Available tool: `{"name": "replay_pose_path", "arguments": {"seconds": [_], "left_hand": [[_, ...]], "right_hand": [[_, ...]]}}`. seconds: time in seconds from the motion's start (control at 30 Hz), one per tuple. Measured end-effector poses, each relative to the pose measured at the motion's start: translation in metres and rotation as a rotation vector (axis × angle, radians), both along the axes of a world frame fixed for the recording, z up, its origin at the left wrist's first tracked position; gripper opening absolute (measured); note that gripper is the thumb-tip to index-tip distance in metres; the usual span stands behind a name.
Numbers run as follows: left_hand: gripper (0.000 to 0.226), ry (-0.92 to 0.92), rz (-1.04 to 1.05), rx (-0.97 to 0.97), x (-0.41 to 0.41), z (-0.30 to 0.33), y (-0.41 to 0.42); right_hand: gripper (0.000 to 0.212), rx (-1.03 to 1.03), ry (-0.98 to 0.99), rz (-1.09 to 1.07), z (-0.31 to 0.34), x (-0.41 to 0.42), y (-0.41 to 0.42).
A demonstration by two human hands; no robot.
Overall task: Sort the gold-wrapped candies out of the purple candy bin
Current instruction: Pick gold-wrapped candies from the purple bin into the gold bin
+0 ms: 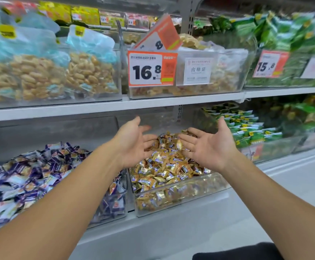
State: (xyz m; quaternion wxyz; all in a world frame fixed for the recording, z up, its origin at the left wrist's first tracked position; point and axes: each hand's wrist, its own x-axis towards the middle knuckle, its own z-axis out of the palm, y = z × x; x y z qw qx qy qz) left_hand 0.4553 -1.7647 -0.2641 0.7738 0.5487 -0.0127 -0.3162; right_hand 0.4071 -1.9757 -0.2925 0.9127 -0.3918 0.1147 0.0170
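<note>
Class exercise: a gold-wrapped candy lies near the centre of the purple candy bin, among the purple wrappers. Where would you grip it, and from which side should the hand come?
Pinch the gold-wrapped candy across its flat packet body, thumb and forefinger coming from above. It lies flat on top of the purple candy bin heap, hemmed in by wrappers on every side, so probably only its top is free. The left hand is nearer.

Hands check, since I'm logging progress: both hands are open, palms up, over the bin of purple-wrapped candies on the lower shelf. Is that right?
Not quite. The head view shows the left hand and right hand open, palms up, over the bin of gold-wrapped candies, not the purple-wrapped candies, which fill the bin to its left on the same lower shelf.
</note>
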Motion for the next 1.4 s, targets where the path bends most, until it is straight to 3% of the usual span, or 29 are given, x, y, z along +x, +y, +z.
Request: {"name": "replay_pose_path", "arguments": {"seconds": [0.1, 0.17, 0.23, 0.3, 0.37, 0.43, 0.47, 0.53, 0.6, 0.67, 0.77, 0.87, 0.93, 1.0, 1.07, 1.1, 1.17, 1.2, 1.27, 1.3, 1.4], "left_hand": [[0.052, -0.094, -0.014, 0.009, -0.009, 0.009, 0.02], [0.038, -0.293, 0.012, 0.167, -0.014, 0.016, 0.043], [0.031, -0.641, 0.091, 0.567, -0.01, 0.01, 0.076], [0.027, -0.993, 0.166, 1.072, 0.001, -0.009, 0.118], [0.054, -1.031, -0.004, 1.329, 0.006, -0.033, 0.153], [0.088, -0.869, -0.273, 1.305, 0.005, -0.054, 0.171], [0.094, -0.799, -0.388, 1.275, 0.004, -0.063, 0.172], [0.089, -0.801, -0.518, 1.312, 0.01, -0.074, 0.171], [0.062, -0.876, -0.504, 1.357, 0.019, -0.074, 0.175], [0.036, -0.894, -0.474, 1.451, 0.027, -0.065, 0.192], [0.019, -0.895, -0.523, 1.631, 0.039, -0.062, 0.239], [0.007, -0.792, -0.423, 1.59, 0.049, -0.069, 0.281], [0.012, -0.803, -0.385, 1.627, 0.051, -0.067, 0.294], [0.014, -0.885, -0.316, 1.673, 0.053, -0.063, 0.297], [0.011, -0.964, -0.23, 1.649, 0.053, -0.06, 0.298], [0.01, -0.985, -0.159, 1.636, 0.052, -0.057, 0.297], [0.019, -1.02, 0.017, 1.589, 0.049, -0.045, 0.291], [0.026, -1.035, 0.098, 1.548, 0.046, -0.039, 0.287], [0.035, -1.058, 0.19, 1.463, 0.041, -0.035, 0.273], [0.037, -1.082, 0.181, 1.403, 0.037, -0.038, 0.262], [0.062, -1.14, -0.195, 1.323, 0.026, -0.058, 0.227]], "right_hand": [[0.091, -0.35, -0.004, -0.004, 0.007, -0.004, 0.011], [0.057, -0.893, -0.036, -0.047, 0.01, -0.016, 0.024], [0.019, -1.373, -0.242, -0.094, 0.01, -0.025, 0.045], [0.01, -1.595, -0.552, 0.02, 0.017, -0.027, 0.083], [0.014, -1.96, -0.723, 0.184, 0.028, -0.018, 0.128], [0.012, -2.389, -0.708, 0.251, 0.042, 0.0, 0.168], [0.013, -2.519, -0.682, 0.24, 0.047, 0.012, 0.183], [0.015, -2.518, -0.61, 0.39, 0.05, 0.035, 0.206], [0.035, -2.414, -0.398, 0.739, 0.041, 0.058, 0.222], [0.059, -2.491, -0.183, 1.046, 0.023, 0.078, 0.229], [0.077, -2.405, -0.058, 1.128, 0.009, 0.097, 0.232], [0.066, -2.324, -0.024, 1.194, 0.006, 0.108, 0.235], [0.042, -2.23, -0.032, 1.225, 0.005, 0.111, 0.237], [0.032, -2.155, -0.099, 1.228, 0.002, 0.115, 0.24], [0.023, -2.072, -0.317, 1.131, 0.002, 0.117, 0.252], [0.022, -1.975, -0.449, 1.028, 0.002, 0.119, 0.26], [0.041, -1.77, -0.562, 0.826, 0.01, 0.12, 0.269], [0.049, -1.783, -0.581, 0.753, 0.016, 0.119, 0.27], [0.047, -2.015, -0.518, 0.753, 0.027, 0.115, 0.263], [0.042, -2.097, -0.396, 0.816, 0.028, 0.111, 0.259], [0.054, -2.142, 0.05, 1.083, 0.021, 0.091, 0.257]]}}
